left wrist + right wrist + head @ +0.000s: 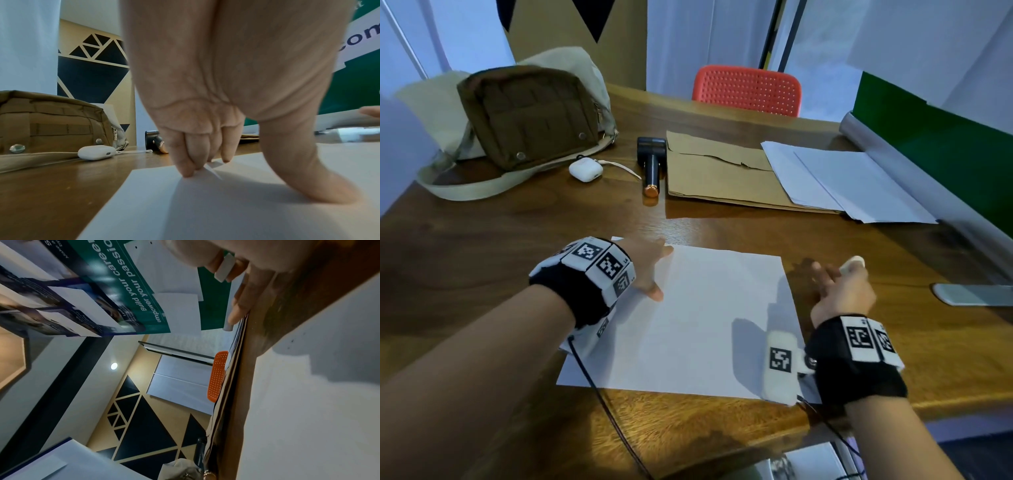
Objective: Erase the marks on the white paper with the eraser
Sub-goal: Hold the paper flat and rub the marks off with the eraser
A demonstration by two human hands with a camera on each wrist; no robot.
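Note:
A white paper lies flat on the wooden table in front of me; it looks blank in the head view, and a few tiny dark specks show on it in the right wrist view. My left hand presses on the sheet's far left corner, with fingers and thumb straight on the paper. My right hand hovers over the table just right of the sheet and pinches a small white eraser between thumb and fingers. In the right wrist view the eraser is off the paper.
At the back left stands a brown bag, with a white earbud case and a black and copper device beside it. Cardboard and loose white sheets lie at the back right. A flat grey object lies near my right hand.

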